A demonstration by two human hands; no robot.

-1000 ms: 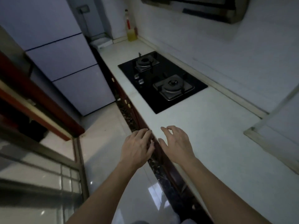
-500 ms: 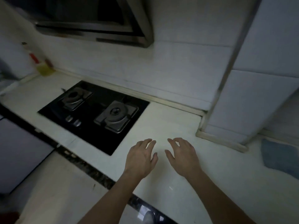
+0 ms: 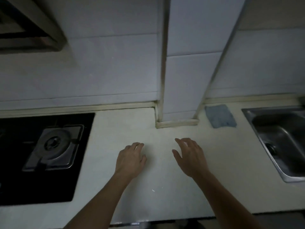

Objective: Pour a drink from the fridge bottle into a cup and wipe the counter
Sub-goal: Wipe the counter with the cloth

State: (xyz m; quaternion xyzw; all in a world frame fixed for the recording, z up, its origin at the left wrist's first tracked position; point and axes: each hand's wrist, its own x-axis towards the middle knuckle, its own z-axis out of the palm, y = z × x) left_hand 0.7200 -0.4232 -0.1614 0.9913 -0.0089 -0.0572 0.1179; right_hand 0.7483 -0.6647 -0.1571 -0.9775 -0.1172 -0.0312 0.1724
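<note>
My left hand (image 3: 130,160) and my right hand (image 3: 189,157) hover side by side over the pale counter (image 3: 148,195), both empty with fingers loosely spread. A folded blue cloth (image 3: 220,116) lies flat on the counter at the back right, beside the tiled pillar, well beyond my right hand. No bottle, cup or fridge shows in the head view.
A black gas hob (image 3: 44,154) with a steel burner fills the left. A steel sink (image 3: 280,139) is set into the counter at the right. A tiled pillar (image 3: 179,96) juts out from the back wall. A range hood (image 3: 28,25) hangs at upper left.
The view has swung right, away from the fridge and along the counter; the hob slid left and the cloth and sink came into sight. Both hands stay empty and have spread a little apart.
</note>
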